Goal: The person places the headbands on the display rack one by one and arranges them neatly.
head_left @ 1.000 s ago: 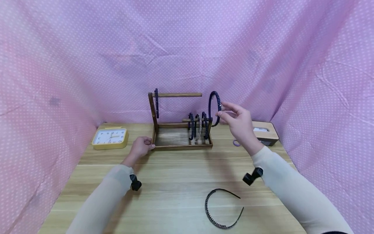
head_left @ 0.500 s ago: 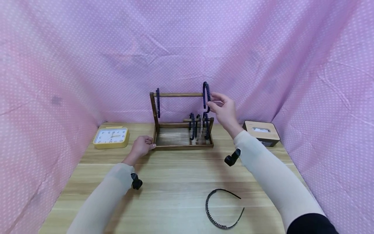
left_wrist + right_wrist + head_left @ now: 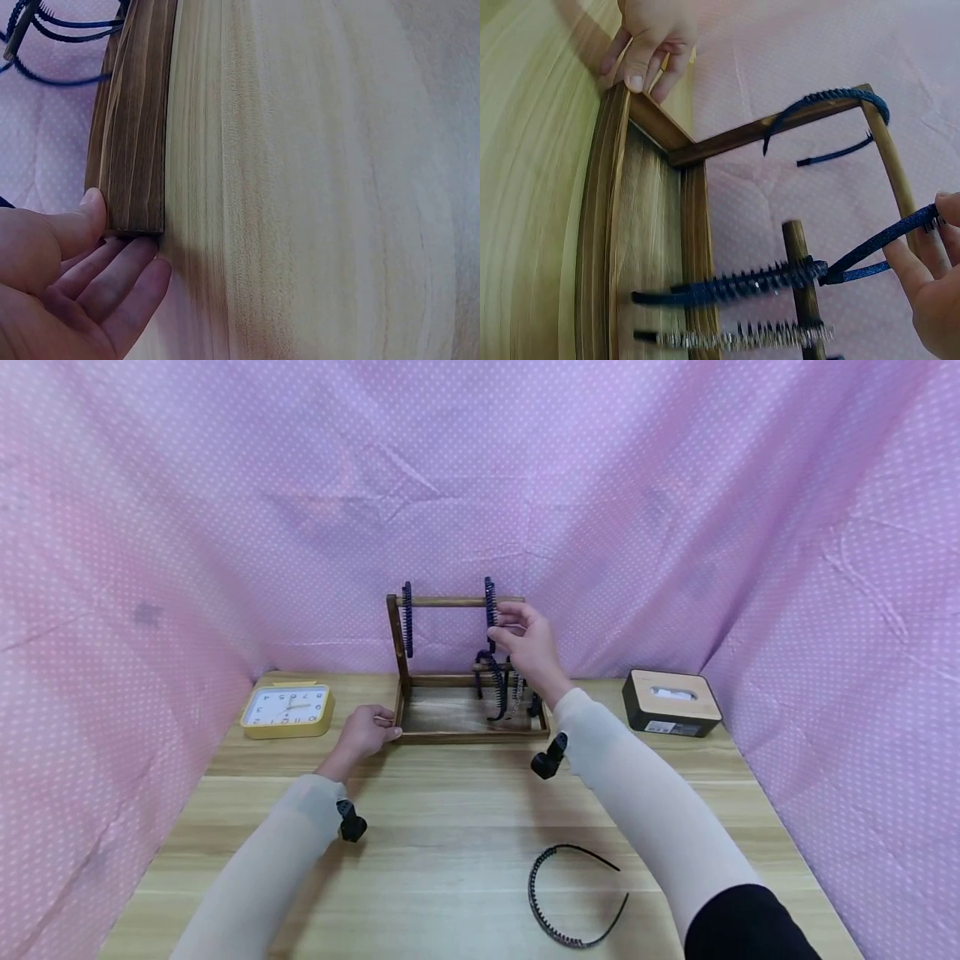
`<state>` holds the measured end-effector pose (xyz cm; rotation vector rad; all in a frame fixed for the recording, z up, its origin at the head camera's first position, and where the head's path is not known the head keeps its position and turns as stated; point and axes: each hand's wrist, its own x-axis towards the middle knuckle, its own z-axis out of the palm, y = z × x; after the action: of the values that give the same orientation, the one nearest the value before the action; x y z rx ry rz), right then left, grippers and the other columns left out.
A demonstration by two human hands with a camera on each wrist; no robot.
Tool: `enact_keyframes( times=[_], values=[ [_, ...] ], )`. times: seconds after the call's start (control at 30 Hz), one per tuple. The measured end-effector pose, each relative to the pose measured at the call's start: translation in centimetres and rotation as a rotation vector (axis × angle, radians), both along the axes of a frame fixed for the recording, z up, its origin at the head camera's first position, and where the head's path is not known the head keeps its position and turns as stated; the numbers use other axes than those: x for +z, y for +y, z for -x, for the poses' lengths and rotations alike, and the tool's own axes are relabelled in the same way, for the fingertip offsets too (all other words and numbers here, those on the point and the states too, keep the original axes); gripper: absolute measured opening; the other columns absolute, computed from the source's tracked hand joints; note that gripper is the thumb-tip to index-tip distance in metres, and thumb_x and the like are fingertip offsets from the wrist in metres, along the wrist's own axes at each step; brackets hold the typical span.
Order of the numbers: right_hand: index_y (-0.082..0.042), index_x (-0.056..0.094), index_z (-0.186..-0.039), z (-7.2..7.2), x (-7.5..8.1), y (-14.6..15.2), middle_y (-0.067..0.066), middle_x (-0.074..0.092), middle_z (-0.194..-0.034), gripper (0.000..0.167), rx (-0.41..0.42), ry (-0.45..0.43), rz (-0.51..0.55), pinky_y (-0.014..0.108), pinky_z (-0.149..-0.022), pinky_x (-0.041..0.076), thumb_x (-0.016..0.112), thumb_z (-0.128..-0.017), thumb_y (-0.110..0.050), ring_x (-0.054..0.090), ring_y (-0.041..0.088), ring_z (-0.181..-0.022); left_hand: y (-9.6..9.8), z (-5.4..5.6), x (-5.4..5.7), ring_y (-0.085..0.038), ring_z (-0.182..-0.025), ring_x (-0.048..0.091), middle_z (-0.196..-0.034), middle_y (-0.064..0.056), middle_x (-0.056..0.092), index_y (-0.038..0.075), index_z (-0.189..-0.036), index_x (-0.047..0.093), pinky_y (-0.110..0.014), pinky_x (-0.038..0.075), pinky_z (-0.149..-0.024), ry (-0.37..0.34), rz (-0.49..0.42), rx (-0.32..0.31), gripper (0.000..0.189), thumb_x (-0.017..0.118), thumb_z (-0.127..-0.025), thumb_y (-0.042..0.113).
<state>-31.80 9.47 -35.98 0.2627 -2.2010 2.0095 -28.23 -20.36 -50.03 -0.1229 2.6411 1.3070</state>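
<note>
My right hand (image 3: pixel 534 647) pinches a dark blue toothed headband (image 3: pixel 490 589), which hangs around the upper rod (image 3: pixel 450 602) of a brown wooden rack (image 3: pixel 472 738). Its lower end reaches a blue headband (image 3: pixel 727 289) on the short lower rod, which sits tilted and looks blurred in the right wrist view. A silver beaded headband (image 3: pixel 742 339) hangs beside that one, with a further dark one (image 3: pixel 535 703) partly behind my right hand. Another blue headband (image 3: pixel 408 620) hangs at the upper rod's left end. With thumb and fingers, my left hand (image 3: pixel 362 732) holds the rack's front left corner.
A dark toothed headband (image 3: pixel 534 889) lies on the wooden table (image 3: pixel 420 860) near the front. The yellow clock (image 3: pixel 288 710) stands to the left of the rack, a tissue box (image 3: pixel 671 703) to its right. Pink dotted cloth (image 3: pixel 480 468) surrounds the table.
My right hand has brought the blue headband from right of the rack onto the upper rod and leftward along it. A lower-rod headband has tilted. The left hand stays at the corner.
</note>
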Motion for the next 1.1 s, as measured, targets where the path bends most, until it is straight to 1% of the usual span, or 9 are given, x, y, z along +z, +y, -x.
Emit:
enact_keyframes(
  times=[0.13,0.2,0.3,0.47,0.67,0.83,1.1],
  values=[
    [-0.006,0.064,-0.134,0.7,-0.4,-1.8,0.011,0.068,-0.114,0.042,0.011,0.044,-0.092,0.029,-0.083,0.060,0.074,-0.093,-0.001,0.069,0.024,-0.105,-0.1,0.1,0.0,-0.035,-0.114,0.066,-0.126,-0.025,0.068,-0.004,-0.128,0.062,-0.038,0.059,-0.088,-0.005,0.003,-0.002,0.039,0.074,-0.095,0.012],
    [-0.007,0.064,-0.135,0.9,-0.5,-2.6,0.012,0.068,-0.116,0.043,0.022,0.055,-0.121,0.028,-0.082,0.059,0.073,-0.094,-0.002,0.069,0.025,-0.106,-0.1,0.0,-0.1,-0.035,-0.116,0.066,-0.127,-0.024,0.068,-0.003,-0.128,0.062,-0.039,0.058,-0.090,-0.011,-0.004,0.001,0.038,0.075,-0.095,0.012],
    [-0.007,0.064,-0.135,1.3,-0.7,-3.6,0.013,0.068,-0.117,0.042,0.033,0.061,-0.142,0.030,-0.084,0.059,0.073,-0.094,-0.003,0.069,0.026,-0.107,-0.1,0.1,-0.2,-0.035,-0.116,0.066,-0.126,-0.024,0.068,-0.003,-0.127,0.063,-0.040,0.058,-0.092,-0.006,-0.013,0.004,0.038,0.075,-0.095,0.012],
    [-0.010,0.065,-0.134,1.9,-1.0,-4.9,0.010,0.070,-0.118,0.041,0.034,0.053,-0.177,0.031,-0.086,0.059,0.074,-0.094,-0.006,0.069,0.024,-0.107,-0.1,0.1,-0.2,-0.035,-0.115,0.066,-0.125,-0.024,0.069,-0.003,-0.128,0.063,-0.039,0.059,-0.090,0.002,-0.013,0.003,0.038,0.074,-0.095,0.011],
    [-0.006,0.064,-0.133,2.5,-1.1,-6.2,0.013,0.068,-0.119,0.040,0.067,0.035,-0.148,0.033,-0.088,0.059,0.074,-0.094,-0.004,0.068,0.027,-0.109,0.0,0.0,0.1,-0.036,-0.115,0.067,-0.124,-0.025,0.070,-0.005,-0.126,0.064,-0.038,0.059,-0.088,0.032,-0.002,0.000,0.036,0.074,-0.094,0.010],
    [-0.004,0.063,-0.132,2.8,-1.3,-6.7,0.013,0.067,-0.118,0.040,0.085,0.028,-0.135,0.033,-0.087,0.059,0.073,-0.094,-0.003,0.068,0.027,-0.108,0.2,0.0,0.0,-0.037,-0.116,0.067,-0.123,-0.025,0.070,-0.005,-0.125,0.064,-0.039,0.059,-0.089,0.036,0.004,0.000,0.036,0.074,-0.094,0.009],
    [-0.005,0.064,-0.132,3.2,-1.7,-7.2,0.012,0.068,-0.119,0.038,0.086,0.018,-0.153,0.033,-0.088,0.059,0.073,-0.094,-0.006,0.067,0.026,-0.109,0.1,0.2,0.0,-0.036,-0.116,0.067,-0.124,-0.024,0.070,-0.003,-0.127,0.064,-0.044,0.057,-0.094,0.017,0.020,0.007,0.036,0.074,-0.095,0.010]
  ],
)
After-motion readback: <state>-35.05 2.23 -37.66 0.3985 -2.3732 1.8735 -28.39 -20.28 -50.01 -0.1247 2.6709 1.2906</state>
